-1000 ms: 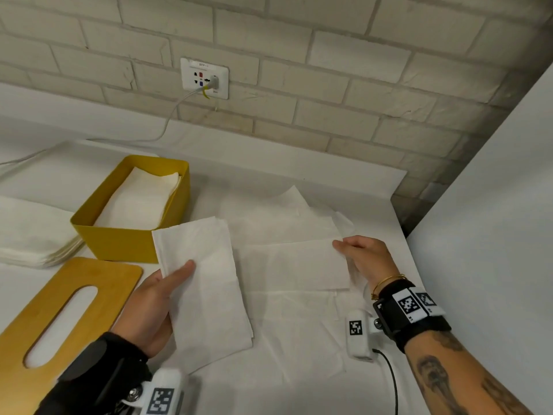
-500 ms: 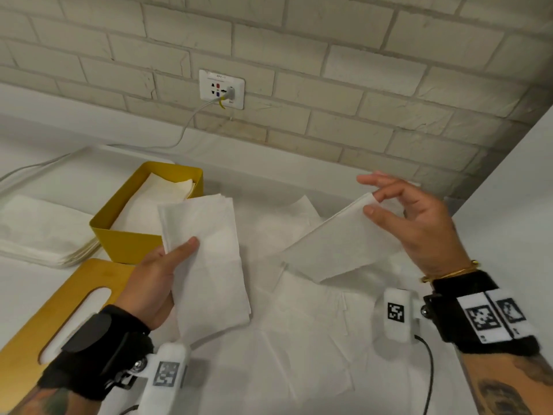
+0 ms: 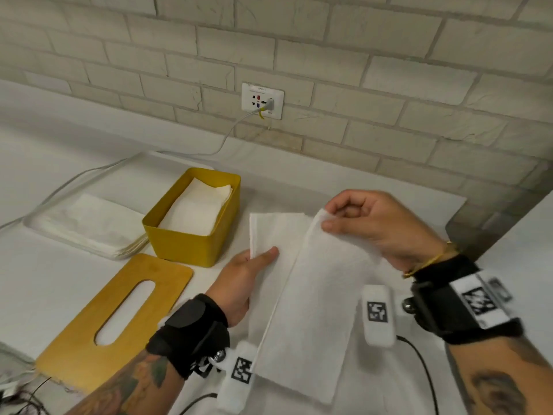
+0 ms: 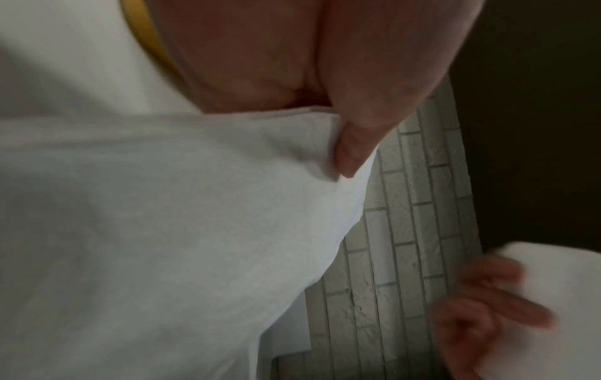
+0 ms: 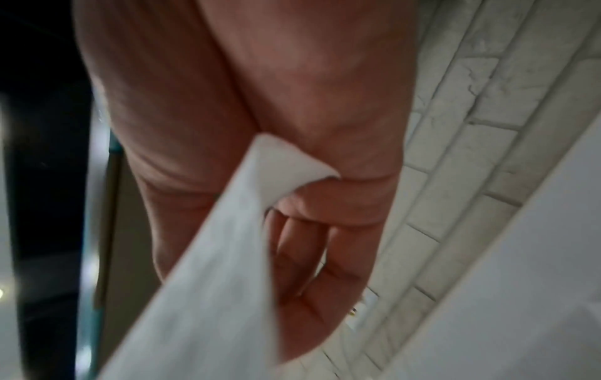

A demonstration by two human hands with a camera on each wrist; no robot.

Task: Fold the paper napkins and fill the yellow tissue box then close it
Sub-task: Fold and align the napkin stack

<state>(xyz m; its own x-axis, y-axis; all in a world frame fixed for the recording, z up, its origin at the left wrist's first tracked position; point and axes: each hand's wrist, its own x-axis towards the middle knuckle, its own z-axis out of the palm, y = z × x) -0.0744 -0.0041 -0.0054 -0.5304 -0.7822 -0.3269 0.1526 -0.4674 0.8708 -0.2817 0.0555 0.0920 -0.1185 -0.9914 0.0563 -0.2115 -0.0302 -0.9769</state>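
My left hand [image 3: 251, 265] holds a stack of folded white napkins [image 3: 275, 235], thumb pressed on top [image 4: 351, 154]. My right hand [image 3: 338, 217] pinches the top corner of another folded napkin [image 3: 323, 295] and lays it over the stack; the pinch shows in the right wrist view [image 5: 286, 164]. The yellow tissue box [image 3: 185, 244] stands open to the left, with folded napkins [image 3: 197, 211] inside. Its yellow slotted lid [image 3: 89, 330] lies flat on the table in front of it.
A pile of unfolded napkins [image 3: 86, 226] lies left of the box. A wall socket [image 3: 262, 100] with a white cable [image 3: 221, 142] sits on the brick wall behind. A grey panel [image 3: 508, 235] rises at the right. Cables trail near the table's front edge.
My right hand lifted a folded napkin off the table, swung it leftwards and brought it onto the stack in my left hand. The left hand rose a little with its stack.
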